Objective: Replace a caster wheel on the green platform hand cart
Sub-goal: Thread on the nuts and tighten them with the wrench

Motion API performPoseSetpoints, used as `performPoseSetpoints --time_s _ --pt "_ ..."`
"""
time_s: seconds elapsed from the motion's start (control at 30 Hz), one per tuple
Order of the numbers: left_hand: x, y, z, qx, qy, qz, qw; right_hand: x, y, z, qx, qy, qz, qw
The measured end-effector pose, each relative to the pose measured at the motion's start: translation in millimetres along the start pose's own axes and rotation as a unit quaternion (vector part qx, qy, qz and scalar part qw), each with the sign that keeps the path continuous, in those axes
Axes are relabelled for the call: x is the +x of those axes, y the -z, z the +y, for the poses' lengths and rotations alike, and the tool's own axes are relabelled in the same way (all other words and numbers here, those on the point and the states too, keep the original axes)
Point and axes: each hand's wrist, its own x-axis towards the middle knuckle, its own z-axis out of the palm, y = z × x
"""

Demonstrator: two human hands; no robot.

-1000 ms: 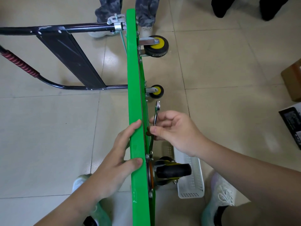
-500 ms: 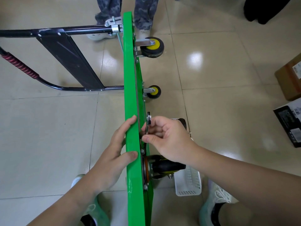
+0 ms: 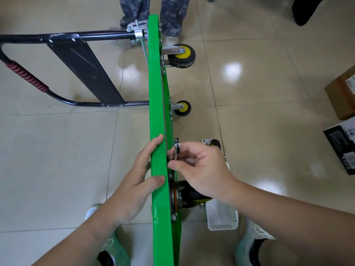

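The green platform cart (image 3: 156, 96) stands on its long edge, its underside facing right. My left hand (image 3: 134, 181) grips the platform's upper edge, thumb and forefinger over the rim. My right hand (image 3: 199, 167) pinches a small metal wrench (image 3: 176, 151) against the underside, just above the near caster (image 3: 190, 195), which has a black wheel on a mounting plate. Two yellow-hubbed casters (image 3: 181, 55) (image 3: 181, 108) sit further along the underside. A loose caster (image 3: 212, 145) lies on the floor behind my right hand, mostly hidden.
The black folding handle (image 3: 84, 66) with a red grip lies out to the left. A white plastic basket (image 3: 222, 217) sits on the floor under my right forearm. Cardboard boxes (image 3: 342, 96) stand at the right edge. Another person's legs (image 3: 153, 12) are beyond the cart's far end.
My right hand with the wrench has shifted slightly along the underside, and the wrench's upper end now shows shorter above my fingers. My left hand keeps its grip on the platform edge.
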Motion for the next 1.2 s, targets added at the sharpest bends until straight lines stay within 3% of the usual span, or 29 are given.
performPoseSetpoints --time_s 0.17,0.5,0.83,1.0,1.2 --pt "-1.4 3.4 -1.6 0.0 0.006 0.001 1.0 12.5 -6.3 -4.2 -0.007 -0.004 0.012 1.0" --pt "3.3 4.0 -3.7 0.011 0.008 0.003 1.0 42.3 5.1 2.9 0.01 -0.113 0.005 0.993" --pt "2.8 5.7 -3.4 0.014 0.017 -0.003 1.0 24.1 -1.3 12.9 -0.009 -0.054 0.009 0.998" --pt "-0.3 4.6 -5.2 0.01 0.021 -0.002 1.0 35.5 1.3 25.0 -0.006 -0.097 0.01 0.995" --pt "2.1 4.1 -7.7 0.006 0.007 -0.009 1.0 60.2 15.3 42.8 0.031 -0.209 -0.023 0.977"
